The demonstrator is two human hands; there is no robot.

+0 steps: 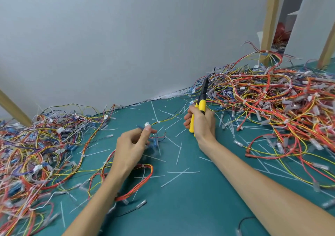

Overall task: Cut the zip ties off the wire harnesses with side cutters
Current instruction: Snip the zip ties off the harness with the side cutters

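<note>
Cut zip tie tails (pixel 178 152) litter the green bench (pixel 190 208); the right-hand harness pile (pixel 272 98) looks largely untouched — plenty left; the left hand (pixel 133 145) pinches a thin harness (pixel 163 121) by its connector; the right hand (pixel 200 121) grips the side cutters (pixel 202 101), tips up.

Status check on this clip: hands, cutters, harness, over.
Right hand gripping cutters, tip up, off the work. Left hand pinching harness by its white connector; zip tie uncut. Cut ties litter the mat; nothing blocking.
</note>
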